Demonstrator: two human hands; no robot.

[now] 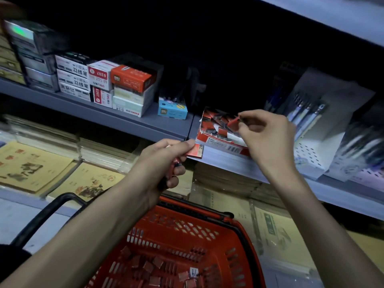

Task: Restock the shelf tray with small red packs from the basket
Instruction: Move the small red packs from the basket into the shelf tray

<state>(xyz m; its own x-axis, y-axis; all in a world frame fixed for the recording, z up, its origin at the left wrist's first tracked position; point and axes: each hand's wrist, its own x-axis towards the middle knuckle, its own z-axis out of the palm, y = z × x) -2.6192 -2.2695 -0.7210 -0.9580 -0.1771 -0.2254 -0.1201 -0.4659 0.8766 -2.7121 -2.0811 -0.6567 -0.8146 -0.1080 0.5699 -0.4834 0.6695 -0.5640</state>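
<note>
A red cardboard tray (pixel 220 145) sits at the front edge of the grey shelf, filled with several small red packs. My right hand (pixel 266 134) hovers over the tray's right side and pinches one small red pack (pixel 233 122) between thumb and fingers. My left hand (pixel 164 161) is just left of the tray, below the shelf edge, curled round a few small red packs (pixel 176 163). A red plastic basket (pixel 178 246) hangs below my arms, with several loose red packs (pixel 153 267) on its bottom.
Stacked stationery boxes (pixel 116 86) and a small blue box (pixel 172 110) stand on the shelf left of the tray. A white pen display (pixel 315 129) stands to its right. Yellow notebooks (pixel 35 167) lie on the lower shelf. The basket's black handle (pixel 47 215) sticks out left.
</note>
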